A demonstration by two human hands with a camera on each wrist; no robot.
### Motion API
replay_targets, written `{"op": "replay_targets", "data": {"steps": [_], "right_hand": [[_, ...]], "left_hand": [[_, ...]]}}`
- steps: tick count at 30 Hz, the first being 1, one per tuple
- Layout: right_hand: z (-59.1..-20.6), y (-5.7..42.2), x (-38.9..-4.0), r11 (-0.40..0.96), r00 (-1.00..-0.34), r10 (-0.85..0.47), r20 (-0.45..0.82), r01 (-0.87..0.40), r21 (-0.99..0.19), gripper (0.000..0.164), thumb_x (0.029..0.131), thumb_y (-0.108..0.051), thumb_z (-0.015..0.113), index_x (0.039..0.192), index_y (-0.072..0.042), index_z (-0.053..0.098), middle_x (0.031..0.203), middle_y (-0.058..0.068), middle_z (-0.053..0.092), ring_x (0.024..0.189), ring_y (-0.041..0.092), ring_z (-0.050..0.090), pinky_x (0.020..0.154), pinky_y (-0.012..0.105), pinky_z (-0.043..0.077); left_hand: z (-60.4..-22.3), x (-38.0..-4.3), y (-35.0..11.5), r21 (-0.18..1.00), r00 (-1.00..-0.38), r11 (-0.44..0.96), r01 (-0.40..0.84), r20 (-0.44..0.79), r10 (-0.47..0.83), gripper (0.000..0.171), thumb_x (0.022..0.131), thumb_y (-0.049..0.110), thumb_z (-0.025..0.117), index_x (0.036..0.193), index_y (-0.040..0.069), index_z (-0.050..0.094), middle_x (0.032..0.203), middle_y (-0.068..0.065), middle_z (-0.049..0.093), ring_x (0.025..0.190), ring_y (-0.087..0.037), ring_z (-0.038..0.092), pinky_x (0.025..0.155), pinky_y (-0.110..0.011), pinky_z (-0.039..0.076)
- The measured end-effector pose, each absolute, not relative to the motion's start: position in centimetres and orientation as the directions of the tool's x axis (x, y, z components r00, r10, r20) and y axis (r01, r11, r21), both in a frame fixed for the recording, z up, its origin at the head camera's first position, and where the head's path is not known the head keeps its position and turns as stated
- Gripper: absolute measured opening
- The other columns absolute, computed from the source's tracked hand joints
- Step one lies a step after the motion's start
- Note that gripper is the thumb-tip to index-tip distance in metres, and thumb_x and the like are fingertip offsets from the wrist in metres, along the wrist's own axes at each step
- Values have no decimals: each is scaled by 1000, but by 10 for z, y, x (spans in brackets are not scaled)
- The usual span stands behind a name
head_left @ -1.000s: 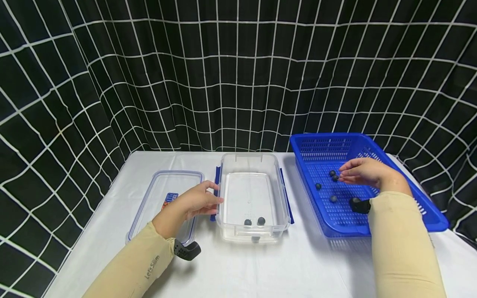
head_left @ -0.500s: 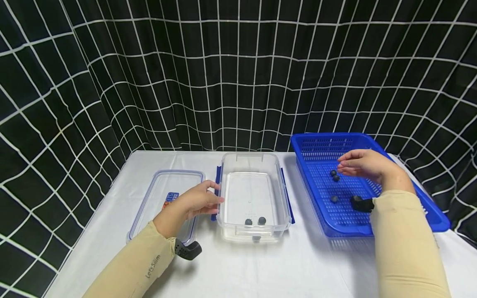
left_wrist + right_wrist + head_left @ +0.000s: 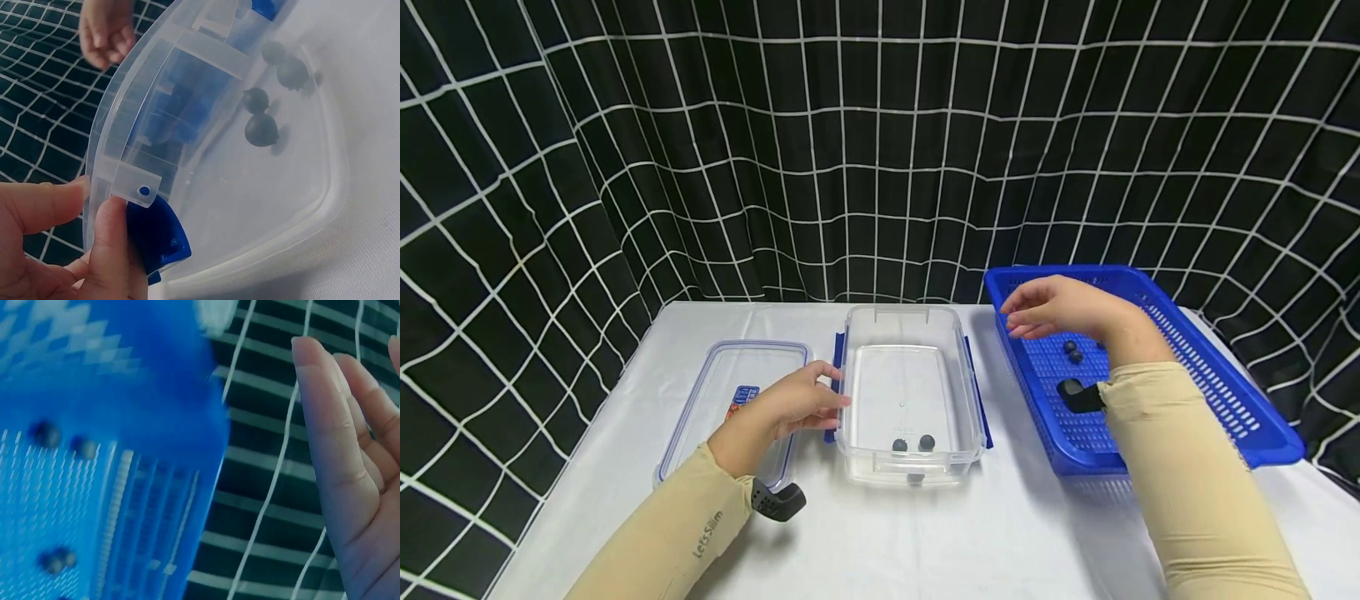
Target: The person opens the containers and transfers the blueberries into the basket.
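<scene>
My left hand [image 3: 805, 400] grips the left side of a clear plastic food container [image 3: 898, 333]. In the left wrist view the thumb is on the rim's outside and a finger [image 3: 106, 237] lies against the blue side latch [image 3: 156, 234]. Blueberries [image 3: 927, 443] sit inside at the container's near end. Over the left rim of a blue plastic basket [image 3: 1052, 450] is my right hand [image 3: 1060, 308], raised, thumb and fingers loosely extended; no berry shows between them. More blueberries [image 3: 1072, 352] lie on the basket floor, some hidden behind the right wrist camera.
A clear lid [image 3: 733, 354] with a blue seal edge and a label lies flat left of the container, partly under my left forearm. White cloth [image 3: 985, 542] covers the table. A black curtain [image 3: 895, 167] with white grid lines stands behind and around it.
My right hand has risen from the basket floor and moved left toward the container. One blueberry at the basket's left no longer shows there. My left hand keeps its grip.
</scene>
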State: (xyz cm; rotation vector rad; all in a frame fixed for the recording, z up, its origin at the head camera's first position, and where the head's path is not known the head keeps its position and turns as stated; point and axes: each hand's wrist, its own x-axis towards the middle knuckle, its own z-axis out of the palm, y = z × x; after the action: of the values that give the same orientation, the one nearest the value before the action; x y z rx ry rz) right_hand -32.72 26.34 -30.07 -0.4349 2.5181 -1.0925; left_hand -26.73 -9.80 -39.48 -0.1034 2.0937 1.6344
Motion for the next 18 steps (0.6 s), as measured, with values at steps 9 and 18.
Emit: {"op": "replay_targets", "data": {"steps": [9,18], "right_hand": [[-300,185,-322,706,-750,-587,-303,-291,-646,22,88,-11,59,109,-5,60,97,11,63,88,21,63,78,34,56],[-311,126,-319,716,-597,-679,-427,-408,-567,19,86,-3,58,103,-11,63,94,7,62,86,17,62,75,30,56]], "left_hand": [[-395,-266,-97,893,-882,286,-347,-415,225,47,81,5,66,121,10,43,97,-15,55,76,-19,60,68,-27,57],[-394,-268,-98,891,-877,279,-359,-424,226,47,82,6,66,122,10,42,100,-15,55,76,-19,60,69,-28,57]]}}
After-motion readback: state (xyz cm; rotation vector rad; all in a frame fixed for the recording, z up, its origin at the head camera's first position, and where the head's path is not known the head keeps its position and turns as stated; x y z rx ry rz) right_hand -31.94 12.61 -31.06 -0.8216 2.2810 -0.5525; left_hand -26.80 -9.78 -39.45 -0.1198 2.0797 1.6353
